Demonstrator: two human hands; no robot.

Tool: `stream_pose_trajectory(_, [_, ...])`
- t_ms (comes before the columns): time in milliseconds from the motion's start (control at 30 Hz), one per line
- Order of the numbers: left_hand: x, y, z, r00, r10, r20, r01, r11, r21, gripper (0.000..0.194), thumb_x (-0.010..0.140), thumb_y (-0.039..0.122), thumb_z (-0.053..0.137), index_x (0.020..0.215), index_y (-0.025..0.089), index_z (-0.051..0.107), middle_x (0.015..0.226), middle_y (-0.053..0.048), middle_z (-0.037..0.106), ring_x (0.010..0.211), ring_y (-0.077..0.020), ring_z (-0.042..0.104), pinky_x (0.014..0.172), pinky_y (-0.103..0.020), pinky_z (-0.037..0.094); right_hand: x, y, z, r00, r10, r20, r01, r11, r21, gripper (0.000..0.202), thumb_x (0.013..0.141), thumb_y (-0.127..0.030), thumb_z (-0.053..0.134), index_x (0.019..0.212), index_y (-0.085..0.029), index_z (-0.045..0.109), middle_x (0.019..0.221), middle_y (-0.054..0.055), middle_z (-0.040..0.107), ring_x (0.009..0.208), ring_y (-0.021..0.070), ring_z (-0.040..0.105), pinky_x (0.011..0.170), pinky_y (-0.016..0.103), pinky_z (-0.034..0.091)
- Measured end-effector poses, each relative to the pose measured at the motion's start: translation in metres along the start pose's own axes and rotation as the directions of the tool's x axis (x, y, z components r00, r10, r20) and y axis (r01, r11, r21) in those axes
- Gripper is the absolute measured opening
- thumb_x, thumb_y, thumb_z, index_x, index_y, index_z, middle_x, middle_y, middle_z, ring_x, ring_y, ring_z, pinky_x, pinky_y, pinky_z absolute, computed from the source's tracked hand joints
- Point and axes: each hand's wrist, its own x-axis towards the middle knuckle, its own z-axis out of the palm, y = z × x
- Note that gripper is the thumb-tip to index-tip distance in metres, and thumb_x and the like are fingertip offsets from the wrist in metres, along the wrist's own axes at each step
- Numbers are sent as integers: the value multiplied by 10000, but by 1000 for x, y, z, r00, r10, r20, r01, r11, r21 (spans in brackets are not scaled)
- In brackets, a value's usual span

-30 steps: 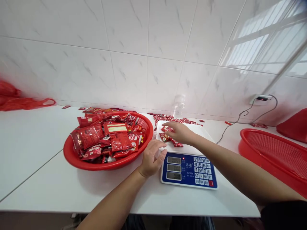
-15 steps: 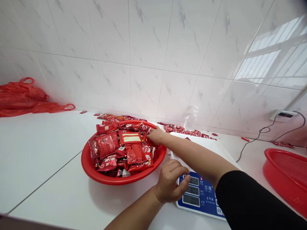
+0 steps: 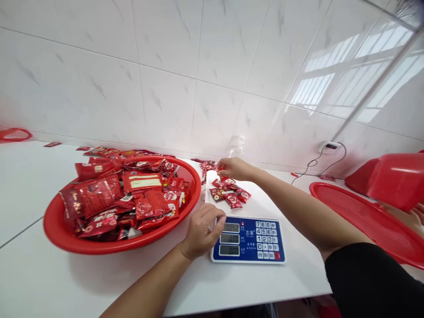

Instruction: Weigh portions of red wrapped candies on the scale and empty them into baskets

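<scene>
Nearby; pkts (image 3: 233,200) below R grip (image 3: 236,169)

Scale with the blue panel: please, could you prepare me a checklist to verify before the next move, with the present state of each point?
1. Scale switched on: ok; its red light glows.
2. Packets resting on the white tray: ok; a small group lies there.
3. Weight readable on the top display: cannot tell; digits are too faint.
4. Right hand clear of the tray: not ok; it is at the far edge, its forearm across the tray.
5. Right grip free: cannot tell; something red shows behind it.
6. Left hand off the keypad: ok; it is beside the displays.
</scene>
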Motion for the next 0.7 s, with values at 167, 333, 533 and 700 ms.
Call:
stream_pose_trajectory(167, [1,-5,1,1000,-23,3,23,999,47,90,870,206,509,877,199,599,817,-40,633,798,-178,574,739,-323,474,-45,34,1,993,116,-2,-115,990,82,217,883,-356,533,989,-230,675,976,40,715,850,172,653,726,291,488])
stream_pose_trajectory(333, [1,-9,1,998,-63,-28,66,994,83,92,876,219,510,882,202,600,836,-32,636,823,-177,581,772,-324,473,-101,39,-5,951,225,-214,-158,944,290,276,899,-366,480,1083,-250,649,1052,38,700,913,171,648,800,323,500])
stream_pose_trajectory(533, [3,-7,4,991,-103,-84,110,990,86,129,873,271,511,940,209,602,914,-39,641,899,-196,586,866,-370,470,-168,45,10,927,299,-226,-248,942,227,303,882,-387,483,1097,-255,651,1034,41,703,929,201,652,807,363,511])
stream_pose_trajectory(700, [4,-8,6,987,-131,-93,139,987,79,163,877,308,497,961,208,594,953,-49,640,941,-208,585,896,-385,468,-191,51,20,926,334,-177,-298,934,198,312,890,-399,465,1120,-277,637,1039,28,702,940,200,653,787,359,522])
